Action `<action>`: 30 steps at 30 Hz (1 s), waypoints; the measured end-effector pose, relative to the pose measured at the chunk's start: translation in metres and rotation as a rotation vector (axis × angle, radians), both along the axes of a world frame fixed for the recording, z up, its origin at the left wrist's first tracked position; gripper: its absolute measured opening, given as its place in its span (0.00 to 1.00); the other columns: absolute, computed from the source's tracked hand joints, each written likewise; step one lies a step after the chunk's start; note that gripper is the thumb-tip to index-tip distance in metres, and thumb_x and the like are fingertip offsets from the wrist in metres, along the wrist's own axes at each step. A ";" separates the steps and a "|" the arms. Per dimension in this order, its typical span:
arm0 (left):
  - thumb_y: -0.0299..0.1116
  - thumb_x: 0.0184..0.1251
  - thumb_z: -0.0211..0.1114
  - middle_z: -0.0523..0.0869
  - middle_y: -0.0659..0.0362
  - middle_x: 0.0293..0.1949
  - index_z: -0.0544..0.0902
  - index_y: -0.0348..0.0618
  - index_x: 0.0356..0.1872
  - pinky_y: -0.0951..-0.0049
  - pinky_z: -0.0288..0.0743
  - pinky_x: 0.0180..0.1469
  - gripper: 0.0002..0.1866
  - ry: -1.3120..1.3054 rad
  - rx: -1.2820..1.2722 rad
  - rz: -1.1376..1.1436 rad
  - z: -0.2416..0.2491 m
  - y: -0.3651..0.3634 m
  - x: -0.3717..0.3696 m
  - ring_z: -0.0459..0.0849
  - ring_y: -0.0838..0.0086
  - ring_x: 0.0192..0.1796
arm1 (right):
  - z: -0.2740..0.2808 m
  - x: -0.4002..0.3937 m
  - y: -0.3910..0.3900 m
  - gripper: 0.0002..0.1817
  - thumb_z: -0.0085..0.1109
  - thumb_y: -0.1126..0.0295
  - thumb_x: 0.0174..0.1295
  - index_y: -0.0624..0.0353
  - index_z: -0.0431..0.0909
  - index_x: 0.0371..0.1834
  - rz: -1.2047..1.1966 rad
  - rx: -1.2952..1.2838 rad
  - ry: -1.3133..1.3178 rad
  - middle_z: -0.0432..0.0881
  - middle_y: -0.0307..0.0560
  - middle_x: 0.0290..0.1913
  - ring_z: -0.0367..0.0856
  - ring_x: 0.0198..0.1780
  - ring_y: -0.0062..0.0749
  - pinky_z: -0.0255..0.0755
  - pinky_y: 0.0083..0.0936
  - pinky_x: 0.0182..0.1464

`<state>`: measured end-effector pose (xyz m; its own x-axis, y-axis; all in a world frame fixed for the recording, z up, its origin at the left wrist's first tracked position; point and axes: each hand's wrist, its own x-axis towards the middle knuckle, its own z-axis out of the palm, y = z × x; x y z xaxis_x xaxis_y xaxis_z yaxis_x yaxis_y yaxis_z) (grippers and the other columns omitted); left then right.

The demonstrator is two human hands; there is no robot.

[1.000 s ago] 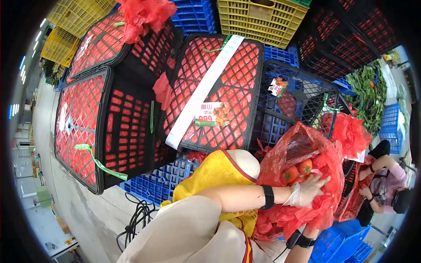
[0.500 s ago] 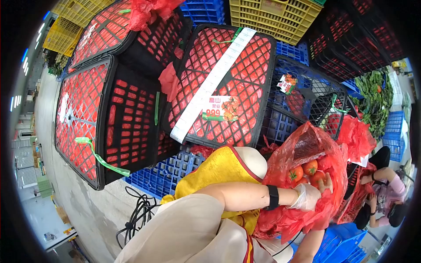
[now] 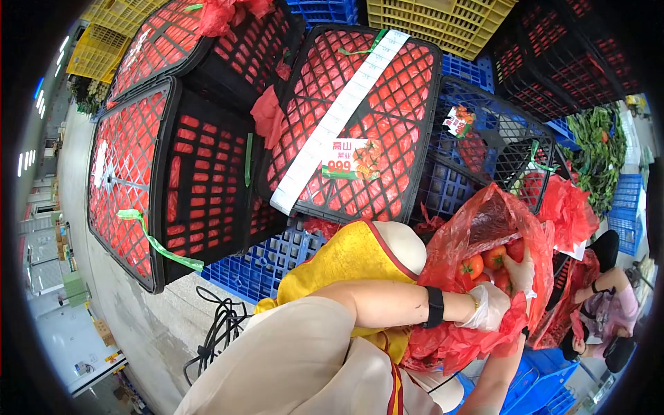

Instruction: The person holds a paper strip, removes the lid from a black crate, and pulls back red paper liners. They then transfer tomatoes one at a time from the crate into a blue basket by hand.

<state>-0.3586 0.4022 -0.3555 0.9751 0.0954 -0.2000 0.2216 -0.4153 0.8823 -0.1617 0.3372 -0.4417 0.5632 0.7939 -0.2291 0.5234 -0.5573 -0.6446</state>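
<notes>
Black crates (image 3: 360,124) lined with red plastic are stacked on blue pallets ahead of us. At right, our gloved left hand (image 3: 487,308) reaches into a crinkled red plastic bag (image 3: 484,228) among ripe red tomatoes (image 3: 492,257), its grip hidden; our right hand (image 3: 520,271) closes on one.

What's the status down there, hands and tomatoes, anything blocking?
Left hand gloved, inside red plastic bag, on tomatoes. Right hand gloved, touching a tomato. Bag plastic crowds both hands.
</notes>
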 end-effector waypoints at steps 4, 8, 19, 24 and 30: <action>0.36 0.40 0.65 0.85 0.47 0.28 0.84 0.40 0.24 0.60 0.77 0.38 0.10 -0.002 0.000 0.013 0.005 0.006 -0.003 0.85 0.55 0.34 | -0.004 0.015 0.008 0.35 0.64 0.66 0.51 0.65 0.65 0.63 0.034 -0.244 -0.161 0.81 0.60 0.48 0.79 0.53 0.46 0.71 0.33 0.53; 0.37 0.41 0.66 0.85 0.48 0.28 0.84 0.40 0.24 0.60 0.77 0.38 0.11 -0.027 0.013 0.051 0.003 0.012 -0.003 0.85 0.55 0.33 | -0.046 0.030 0.000 0.38 0.65 0.63 0.49 0.62 0.63 0.65 -0.073 -0.171 -0.168 0.76 0.61 0.55 0.75 0.57 0.50 0.67 0.36 0.58; 0.37 0.46 0.64 0.86 0.49 0.29 0.86 0.40 0.27 0.64 0.77 0.35 0.12 0.011 0.114 -0.030 0.008 0.016 -0.001 0.86 0.61 0.35 | -0.067 0.022 0.000 0.42 0.68 0.67 0.46 0.60 0.60 0.68 -0.080 0.088 -0.032 0.72 0.55 0.61 0.70 0.62 0.41 0.64 0.33 0.62; 0.37 0.46 0.64 0.86 0.50 0.29 0.86 0.40 0.28 0.63 0.77 0.32 0.12 -0.028 0.098 0.026 0.000 0.015 0.002 0.86 0.63 0.33 | -0.032 0.027 -0.009 0.36 0.66 0.68 0.47 0.63 0.67 0.63 -0.103 -0.123 0.093 0.77 0.52 0.55 0.77 0.51 0.37 0.70 0.27 0.53; 0.39 0.43 0.66 0.86 0.49 0.30 0.85 0.40 0.27 0.62 0.77 0.35 0.13 -0.013 0.067 0.021 0.007 0.014 0.002 0.86 0.60 0.35 | -0.011 0.007 -0.044 0.18 0.58 0.75 0.52 0.62 0.76 0.49 -0.301 0.231 0.320 0.79 0.41 0.35 0.75 0.33 0.24 0.71 0.21 0.36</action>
